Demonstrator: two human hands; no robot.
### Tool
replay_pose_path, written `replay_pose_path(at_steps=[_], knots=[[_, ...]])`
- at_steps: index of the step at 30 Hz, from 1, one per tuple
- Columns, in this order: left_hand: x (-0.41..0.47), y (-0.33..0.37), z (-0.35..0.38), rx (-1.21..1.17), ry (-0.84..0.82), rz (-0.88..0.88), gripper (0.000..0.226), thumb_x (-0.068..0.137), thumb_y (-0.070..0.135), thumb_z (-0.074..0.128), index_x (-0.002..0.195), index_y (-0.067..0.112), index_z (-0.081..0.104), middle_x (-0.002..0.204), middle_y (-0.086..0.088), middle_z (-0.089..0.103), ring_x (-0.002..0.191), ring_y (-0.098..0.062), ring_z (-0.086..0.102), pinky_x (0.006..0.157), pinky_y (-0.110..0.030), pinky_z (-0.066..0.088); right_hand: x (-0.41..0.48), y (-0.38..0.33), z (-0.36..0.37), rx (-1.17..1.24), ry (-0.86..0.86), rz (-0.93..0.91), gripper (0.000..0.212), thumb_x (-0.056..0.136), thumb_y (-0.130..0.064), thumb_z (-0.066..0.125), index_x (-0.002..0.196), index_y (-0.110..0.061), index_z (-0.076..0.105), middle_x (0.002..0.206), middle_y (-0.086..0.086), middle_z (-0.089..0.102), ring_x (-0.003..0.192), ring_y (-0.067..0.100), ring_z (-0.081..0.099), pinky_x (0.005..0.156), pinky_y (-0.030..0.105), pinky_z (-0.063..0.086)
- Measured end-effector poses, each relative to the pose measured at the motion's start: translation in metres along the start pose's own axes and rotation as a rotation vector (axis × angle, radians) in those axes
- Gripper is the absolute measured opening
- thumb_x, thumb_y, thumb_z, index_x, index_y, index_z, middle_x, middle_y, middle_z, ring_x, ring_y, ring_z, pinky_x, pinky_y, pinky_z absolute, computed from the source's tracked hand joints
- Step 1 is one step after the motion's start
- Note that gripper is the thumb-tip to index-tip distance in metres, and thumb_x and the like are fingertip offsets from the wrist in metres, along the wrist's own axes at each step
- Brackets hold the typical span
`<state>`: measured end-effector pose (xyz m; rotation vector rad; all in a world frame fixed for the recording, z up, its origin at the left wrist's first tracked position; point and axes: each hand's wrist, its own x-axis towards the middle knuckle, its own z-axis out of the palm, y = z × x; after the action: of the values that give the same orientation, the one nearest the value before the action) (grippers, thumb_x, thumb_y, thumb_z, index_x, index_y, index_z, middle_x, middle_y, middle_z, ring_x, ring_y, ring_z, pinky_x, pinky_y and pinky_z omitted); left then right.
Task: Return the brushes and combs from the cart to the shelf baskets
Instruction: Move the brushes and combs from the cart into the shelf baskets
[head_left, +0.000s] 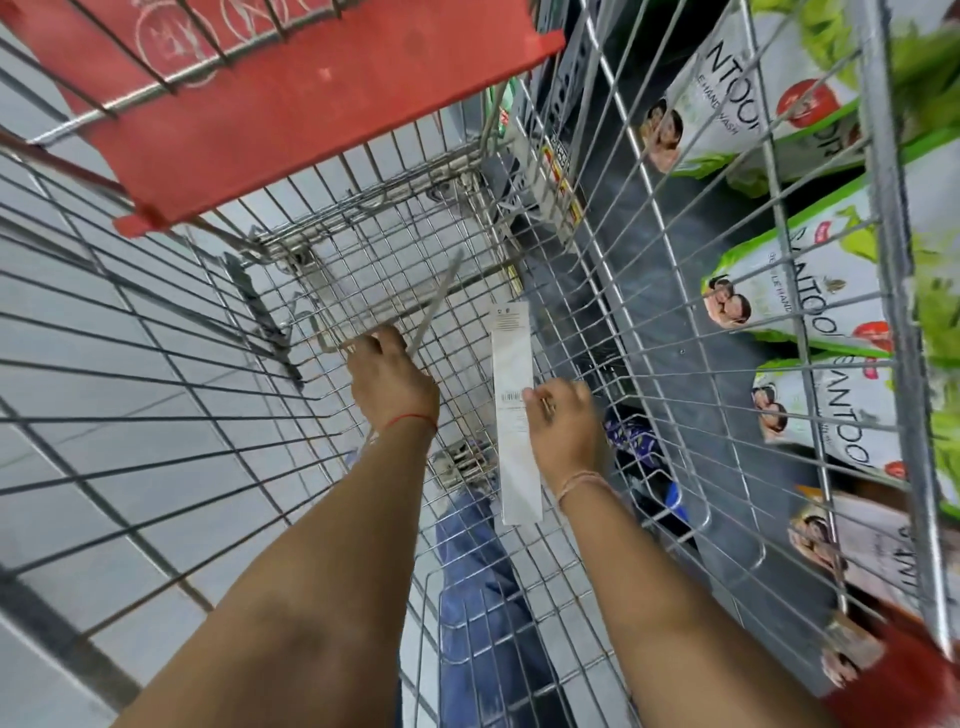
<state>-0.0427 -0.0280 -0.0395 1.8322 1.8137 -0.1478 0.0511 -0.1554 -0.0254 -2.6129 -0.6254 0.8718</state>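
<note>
wire cart (156, 395), each hand grasping a packaged comb

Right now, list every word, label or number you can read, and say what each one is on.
"ANTOO": partial brand on the white-and-green pouches in the shelf basket.
"HAND WASH": smaller print on the top pouch.
Barcode and fine print on the white packet in the right hand: too small to read.
Red cart flap: faint marks, unreadable.

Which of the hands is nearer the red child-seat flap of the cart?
Left. The left hand is deep in the cart, below the red flap, gripping a thin clear packet. The right hand is nearer the camera, holding a white packet.
</note>
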Motion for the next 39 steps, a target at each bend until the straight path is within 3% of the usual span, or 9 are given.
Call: replay_pose_path(at_steps=[5, 11, 17, 19, 23, 26, 31, 35, 39], knots=[[-0.041, 0.011, 0.015, 0.164, -0.191, -0.014, 0.056, 0.092, 0.05, 0.03, 0.122, 0.007, 0.051, 0.128, -0.017, 0.048, 0.12, -0.034, 0.041, 0.094, -0.046, 0.038, 0.004, -0.013, 0.002, 0.1, 0.089, 0.095, 0.021, 0.089, -0.031, 0.052, 0.095, -0.011, 0.058, 0.116, 0.01, 0.055, 0.07, 0.01, 0.045, 0.054, 0.023, 0.04], [-0.027, 0.002, 0.024, 0.186, -0.252, 0.075, 0.047, 0.086, 0.034, 0.053, 0.122, 0.005, 0.046, 0.125, -0.017, 0.05, 0.117, -0.033, 0.045, 0.093, -0.045, 0.044, 0.004, 0.001, 0.01, -0.204, -0.216, 0.203, 0.064, 0.069, -0.043, 0.072, 0.114, -0.009, 0.041, 0.121, 0.014, 0.054, 0.103, 0.032, 0.056, 0.065, 0.033, 0.048], [-0.008, -0.008, 0.016, -0.252, -0.222, -0.2, 0.026, 0.079, 0.02, 0.065, 0.097, 0.008, 0.052, 0.104, -0.015, 0.061, 0.099, -0.036, 0.06, 0.075, -0.039, 0.048, -0.009, 0.0, 0.01, -0.101, 0.007, 0.195, 0.033, 0.081, -0.013, 0.064, 0.108, -0.009, 0.046, 0.081, 0.005, 0.064, 0.056, 0.015, 0.054, 0.038, 0.016, 0.03], [-0.007, -0.012, 0.015, -0.347, -0.257, -0.274, 0.022, 0.08, 0.015, 0.062, 0.098, 0.009, 0.052, 0.106, -0.015, 0.066, 0.088, -0.031, 0.06, 0.074, -0.034, 0.048, -0.017, 0.002, 0.006, -0.194, 0.068, 0.094, 0.035, 0.083, -0.019, 0.062, 0.112, -0.009, 0.046, 0.094, 0.009, 0.063, 0.066, 0.016, 0.055, 0.044, 0.017, 0.035], [-0.008, -0.011, 0.02, -0.255, -0.345, -0.231, 0.029, 0.081, 0.015, 0.061, 0.109, 0.008, 0.055, 0.112, -0.014, 0.067, 0.092, -0.028, 0.059, 0.079, -0.031, 0.045, -0.025, 0.007, 0.014, -0.333, -0.188, -0.03, 0.058, 0.084, -0.06, 0.041, 0.119, -0.013, 0.042, 0.117, 0.012, 0.047, 0.101, 0.027, 0.052, 0.07, 0.038, 0.055], [-0.007, -0.01, 0.022, -0.269, -0.357, -0.253, 0.03, 0.083, 0.014, 0.059, 0.112, 0.007, 0.056, 0.116, -0.012, 0.066, 0.096, -0.027, 0.059, 0.083, -0.03, 0.046, -0.025, 0.008, 0.016, -0.267, -0.135, 0.005, 0.054, 0.088, -0.056, 0.032, 0.12, -0.015, 0.046, 0.12, 0.014, 0.046, 0.106, 0.029, 0.048, 0.069, 0.036, 0.05], [-0.004, -0.013, 0.018, -0.361, -0.352, -0.344, 0.033, 0.082, 0.009, 0.061, 0.115, 0.007, 0.057, 0.119, -0.012, 0.065, 0.091, -0.024, 0.057, 0.085, -0.028, 0.045, -0.022, 0.008, 0.021, -0.344, -0.168, 0.04, 0.044, 0.084, -0.034, 0.059, 0.118, -0.011, 0.045, 0.127, 0.013, 0.048, 0.116, 0.029, 0.045, 0.076, 0.04, 0.052], [-0.006, -0.009, 0.005, -0.616, -0.53, -0.387, 0.046, 0.083, -0.001, 0.061, 0.128, 0.002, 0.049, 0.122, -0.015, 0.061, 0.103, -0.029, 0.06, 0.087, -0.037, 0.049, -0.025, 0.004, 0.008, 0.084, -0.019, 0.22, 0.019, 0.083, -0.022, 0.064, 0.098, -0.015, 0.055, 0.104, 0.007, 0.068, 0.077, 0.018, 0.054, 0.059, 0.024, 0.041], [-0.027, 0.012, -0.025, -0.752, -0.974, -0.201, 0.02, 0.087, -0.001, 0.052, 0.083, 0.018, 0.059, 0.07, 0.002, 0.066, 0.073, -0.015, 0.054, 0.066, -0.026, 0.038, -0.05, -0.006, -0.02, 0.204, 0.148, 0.123, 0.018, 0.086, -0.021, 0.059, 0.097, -0.01, 0.05, 0.094, 0.014, 0.068, 0.076, 0.026, 0.061, 0.061, 0.027, 0.037]])
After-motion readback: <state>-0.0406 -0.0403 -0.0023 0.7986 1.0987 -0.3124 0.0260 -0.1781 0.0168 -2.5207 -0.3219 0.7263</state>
